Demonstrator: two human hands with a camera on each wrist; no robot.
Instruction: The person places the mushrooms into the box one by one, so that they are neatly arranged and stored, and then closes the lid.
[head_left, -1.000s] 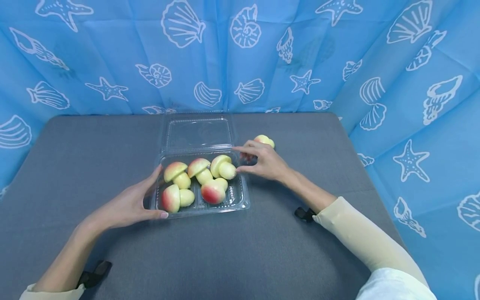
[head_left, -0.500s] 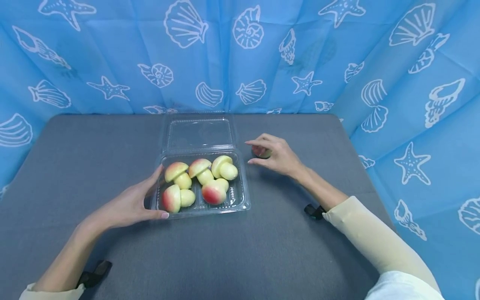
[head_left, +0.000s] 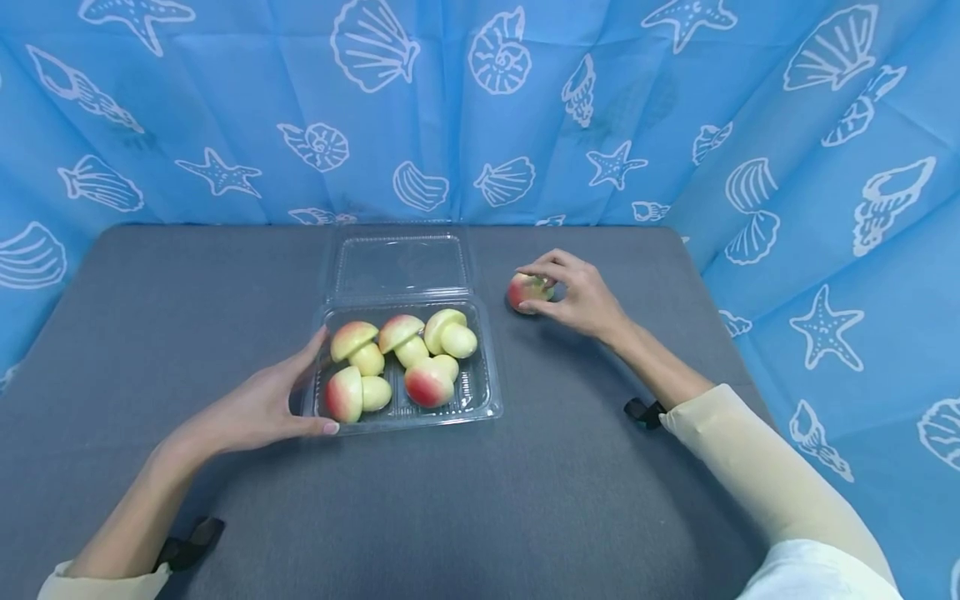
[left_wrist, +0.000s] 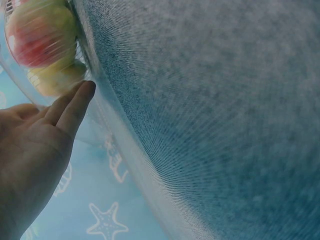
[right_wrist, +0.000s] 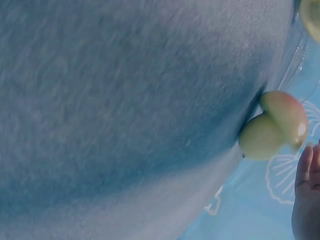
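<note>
A clear plastic clamshell box [head_left: 480, 408] lies on the table with its lid [head_left: 401, 267] folded back. Several yellow mushroom-shaped pieces with red-blushed caps, such as this mushroom [head_left: 430, 382], sit in it. My left hand [head_left: 258, 408] rests against the box's left end, thumb at the front corner; its fingers look straight in the left wrist view. Right of the box, another mushroom [head_left: 525, 292] lies on the table. My right hand [head_left: 581, 296] is around it, thumb in front and fingers behind and above. In the right wrist view, the fingertips are close to its cap; firm contact is unclear.
A grey cloth covers the table [head_left: 480, 508]. Behind and to the right hangs a blue curtain [head_left: 525, 108] with white shell and starfish prints. Each wrist wears a black strap, such as the right strap [head_left: 643, 412].
My right hand has moved away from the box, rightward and back, to the mushroom on the table. The left hand stays at the box's left end.
</note>
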